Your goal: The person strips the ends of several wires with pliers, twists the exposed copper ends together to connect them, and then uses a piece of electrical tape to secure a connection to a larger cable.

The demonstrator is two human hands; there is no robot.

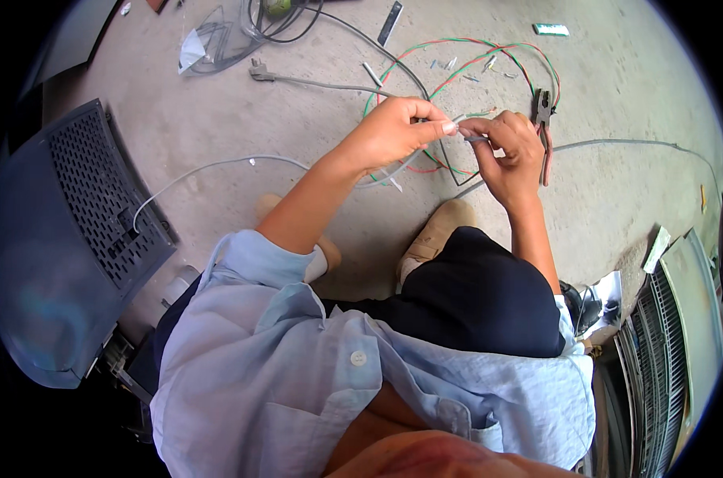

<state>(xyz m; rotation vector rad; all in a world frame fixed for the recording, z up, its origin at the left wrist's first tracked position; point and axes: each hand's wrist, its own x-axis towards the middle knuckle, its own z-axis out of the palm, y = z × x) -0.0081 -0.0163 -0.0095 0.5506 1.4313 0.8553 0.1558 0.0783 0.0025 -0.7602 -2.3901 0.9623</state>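
Note:
Over the floor, my left hand (395, 132) pinches the pale end of a cable (459, 119), thumb and forefinger closed on it. My right hand (511, 155) meets it from the right, fingers curled and pinched on the same cable end, where short thin wires show; exactly which strand it grips is too small to tell. Pliers (543, 107) with red handles lie just beyond my right hand. Loops of red and green wire (475, 41) lie around and under my hands, with a grey cable (242, 158) running off to the left.
A dark slotted casing (90, 183) stands at the left, and stacked metal panels and grilles (660, 342) at the lower right. A plug (261, 72), tangled black cables (290, 32), a green-white strip (550, 29) and small scraps lie on the concrete floor (632, 95). My feet are below my hands.

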